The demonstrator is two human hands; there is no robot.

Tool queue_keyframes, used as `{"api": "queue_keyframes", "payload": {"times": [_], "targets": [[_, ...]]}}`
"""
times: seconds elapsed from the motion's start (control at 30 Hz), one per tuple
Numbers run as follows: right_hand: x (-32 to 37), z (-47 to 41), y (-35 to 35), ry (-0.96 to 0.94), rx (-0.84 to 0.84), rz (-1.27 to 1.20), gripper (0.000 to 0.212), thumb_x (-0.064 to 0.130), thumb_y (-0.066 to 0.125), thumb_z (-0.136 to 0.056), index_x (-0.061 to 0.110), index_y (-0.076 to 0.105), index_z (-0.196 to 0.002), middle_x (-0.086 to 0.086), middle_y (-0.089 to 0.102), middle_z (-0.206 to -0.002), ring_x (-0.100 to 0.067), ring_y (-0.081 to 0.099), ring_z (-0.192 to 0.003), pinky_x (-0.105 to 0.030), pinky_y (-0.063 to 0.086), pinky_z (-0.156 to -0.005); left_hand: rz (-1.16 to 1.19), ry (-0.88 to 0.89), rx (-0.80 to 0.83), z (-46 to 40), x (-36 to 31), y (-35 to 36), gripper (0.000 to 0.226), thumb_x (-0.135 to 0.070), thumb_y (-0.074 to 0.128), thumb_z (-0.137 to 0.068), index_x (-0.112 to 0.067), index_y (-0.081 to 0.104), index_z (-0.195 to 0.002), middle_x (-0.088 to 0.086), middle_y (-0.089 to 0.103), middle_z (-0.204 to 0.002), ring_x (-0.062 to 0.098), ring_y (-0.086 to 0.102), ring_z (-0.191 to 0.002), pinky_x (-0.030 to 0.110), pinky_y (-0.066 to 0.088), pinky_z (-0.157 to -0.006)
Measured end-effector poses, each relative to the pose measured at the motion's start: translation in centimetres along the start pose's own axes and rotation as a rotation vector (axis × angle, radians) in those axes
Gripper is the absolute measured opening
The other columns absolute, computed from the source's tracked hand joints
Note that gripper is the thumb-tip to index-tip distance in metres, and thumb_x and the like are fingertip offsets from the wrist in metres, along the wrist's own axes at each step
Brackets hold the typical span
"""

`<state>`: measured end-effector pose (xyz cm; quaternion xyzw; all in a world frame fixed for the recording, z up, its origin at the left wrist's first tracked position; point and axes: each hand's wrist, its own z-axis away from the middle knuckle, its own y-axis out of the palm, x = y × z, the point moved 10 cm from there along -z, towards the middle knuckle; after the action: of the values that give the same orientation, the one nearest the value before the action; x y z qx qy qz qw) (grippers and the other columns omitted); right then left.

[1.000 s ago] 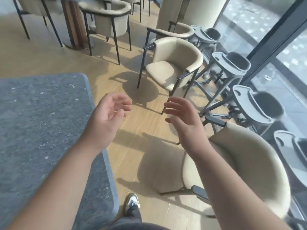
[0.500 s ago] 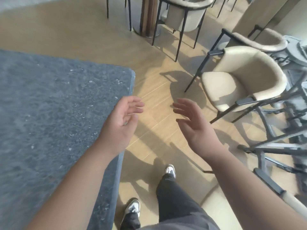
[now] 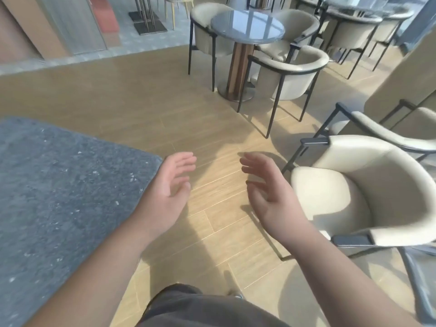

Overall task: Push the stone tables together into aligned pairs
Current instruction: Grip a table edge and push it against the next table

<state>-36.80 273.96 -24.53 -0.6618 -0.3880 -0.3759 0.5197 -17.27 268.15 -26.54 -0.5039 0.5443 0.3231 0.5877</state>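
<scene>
Grey speckled stone, the rectangular table top (image 3: 59,197) fills the left of the view, its rounded far corner just beside the left hand (image 3: 168,187), which hovers off the edge with fingers loosely spread and gripping nothing. The right hand (image 3: 266,187) hangs equally wide over the wooden plank floor (image 3: 146,102), palm facing its partner. Both look readied for a push, though no partner table shows nearby; a cream padded chair (image 3: 368,190) crowds the right side.

Bare forearms, no sleeves; dark grey trousers (image 3: 207,308)
</scene>
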Motion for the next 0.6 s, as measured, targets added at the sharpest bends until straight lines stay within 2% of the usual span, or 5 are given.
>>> {"api": "queue_keyframes", "payload": {"times": [0.27, 0.43, 0.6], "targets": [[-5.6, -11.0, -6.1, 0.023, -0.008, -0.044, 0.056, -0.004, 0.045, -0.093, 0.032, 0.044, -0.136, 0.015, 0.057, -0.131, -0.003, 0.055, -0.125, -0.024, 0.047, -0.099, -0.029, -0.005, -0.009, -12.6, 0.0, 5.6, 0.056, 0.007, 0.046, -0.098, -0.037, 0.046, -0.132, -0.011, 0.057, -0.136, 0.005, 0.054, -0.130, 0.038, 0.042, -0.113], [-8.7, -21.3, -7.8, 0.027, -0.013, -0.010, 0.054, -0.004, 0.045, -0.093, 0.023, 0.045, -0.140, 0.012, 0.058, -0.129, 0.000, 0.055, -0.123, -0.021, 0.048, -0.099, 0.000, -0.009, -0.094, -22.8, 2.7, 4.6, 0.054, 0.010, 0.044, -0.097, -0.031, 0.047, -0.132, -0.007, 0.058, -0.135, 0.006, 0.055, -0.128, 0.038, 0.044, -0.112], [-10.5, -35.2, -6.6, 0.010, 0.034, 0.018, 0.053, -0.003, 0.045, -0.094, 0.023, 0.044, -0.140, 0.010, 0.058, -0.129, 0.000, 0.054, -0.123, -0.018, 0.046, -0.097, 0.020, -0.006, -0.171, -35.2, 5.3, 0.8, 0.054, 0.013, 0.043, -0.096, -0.027, 0.047, -0.131, -0.003, 0.059, -0.134, 0.007, 0.057, -0.126, 0.041, 0.044, -0.112]]}}
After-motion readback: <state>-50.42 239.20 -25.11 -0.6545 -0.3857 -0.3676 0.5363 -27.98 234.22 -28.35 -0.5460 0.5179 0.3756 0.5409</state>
